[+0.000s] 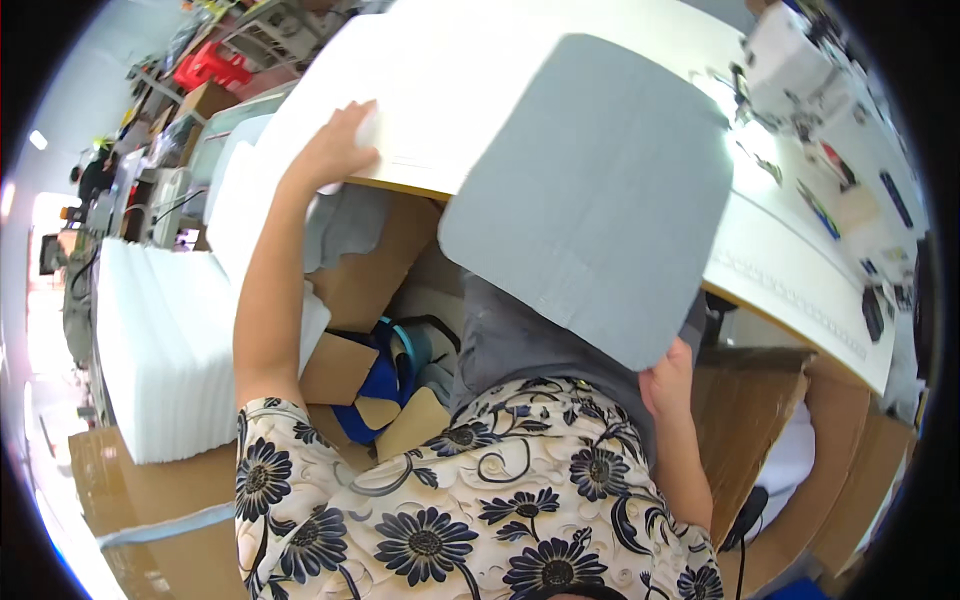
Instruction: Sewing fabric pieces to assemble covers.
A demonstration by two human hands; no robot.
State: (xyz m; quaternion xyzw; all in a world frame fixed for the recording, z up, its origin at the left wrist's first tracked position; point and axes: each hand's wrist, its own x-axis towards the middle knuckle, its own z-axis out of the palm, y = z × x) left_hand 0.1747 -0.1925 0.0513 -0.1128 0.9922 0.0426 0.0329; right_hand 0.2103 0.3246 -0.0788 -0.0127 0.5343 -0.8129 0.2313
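Note:
A large grey sheet [600, 190] with rounded corners slants over the table's front edge, reaching from the white tabletop down toward my lap. Its near right corner is pinched in my right hand [668, 380], fingers closed. At the left end of the table's front edge is my left hand [338, 150], thumb and fingers bent around a small white piece [369, 128]. Most of that piece is hidden by the hand, and its kind cannot be made out against the white table.
A sewing machine [800, 70] stands on the white table [450, 90] at the right. White foam sheets [165, 350] are stacked at my left. Cardboard boxes [750, 420] flank my lap; blue and tan scraps [390, 390] lie below the table. A red stool [213, 67] stands far left.

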